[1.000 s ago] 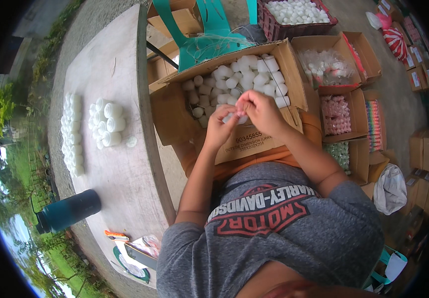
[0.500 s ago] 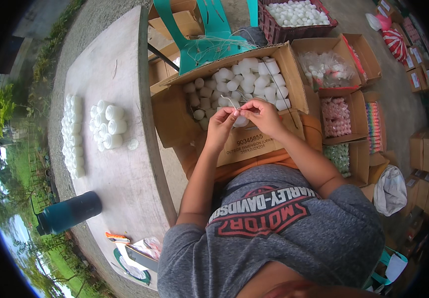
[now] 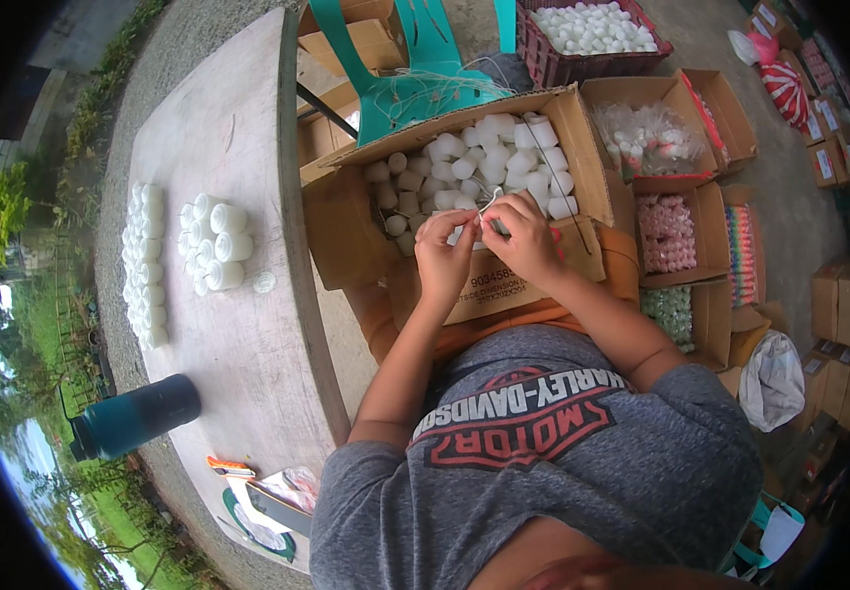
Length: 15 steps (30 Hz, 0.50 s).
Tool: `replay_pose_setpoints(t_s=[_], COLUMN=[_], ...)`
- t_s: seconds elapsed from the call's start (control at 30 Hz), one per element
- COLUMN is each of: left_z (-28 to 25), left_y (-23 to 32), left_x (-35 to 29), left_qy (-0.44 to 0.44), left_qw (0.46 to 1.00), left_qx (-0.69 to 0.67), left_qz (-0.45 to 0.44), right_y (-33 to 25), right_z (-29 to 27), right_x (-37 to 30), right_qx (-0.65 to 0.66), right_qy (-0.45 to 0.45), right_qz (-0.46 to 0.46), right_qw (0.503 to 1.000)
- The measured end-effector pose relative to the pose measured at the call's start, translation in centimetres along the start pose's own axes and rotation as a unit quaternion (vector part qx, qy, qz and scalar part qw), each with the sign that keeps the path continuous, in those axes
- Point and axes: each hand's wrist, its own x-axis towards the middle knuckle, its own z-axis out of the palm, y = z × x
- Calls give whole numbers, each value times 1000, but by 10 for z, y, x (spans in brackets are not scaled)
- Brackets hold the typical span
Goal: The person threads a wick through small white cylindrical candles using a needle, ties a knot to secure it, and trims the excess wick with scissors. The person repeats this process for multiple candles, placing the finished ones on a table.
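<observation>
A thin white string [image 3: 492,200] stands up in a small bend between my hands, over the near side of a cardboard box [image 3: 341,231]. My left hand [image 3: 445,251] is closed in a pinch at the string's lower part. Close beside it, my right hand [image 3: 523,241] pinches the string too, its fingers curled. A white rounded piece shows partly below the fingers; whether it hangs on the string I cannot tell. Inside the box lie many loose white cylindrical pieces [image 3: 503,157], right beyond my hands.
On the pale table [image 3: 248,364] to my left stand rows of white cylinders [image 3: 218,246], a dark blue bottle [image 3: 140,415] and an orange-handled cutter [image 3: 230,464]. A green chair [image 3: 415,84] bears loose strings. Boxes of pink pieces [image 3: 666,231] and a crate [image 3: 567,69] stand right and beyond.
Both hands have turned and curled more around the string, with the right hand's fingers folding inward. The string's free end has shifted slightly right and now bends into a small curve.
</observation>
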Motion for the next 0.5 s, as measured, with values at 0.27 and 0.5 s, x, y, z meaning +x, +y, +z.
replay_pose_setpoints(t_s=[0.27,0.5], left_z=[-4,-5], left_y=[20,-15], left_x=[2,1], left_qy=[-40,-110], left_qw=[984,926], left_qx=[176,-259], left_qz=[14,-252], right_y=[0,0], right_z=[-6,-11], right_x=[3,5], right_qx=[13,87], right_qy=[-21,-80], right_qz=[36,125], right_qw=[999,985])
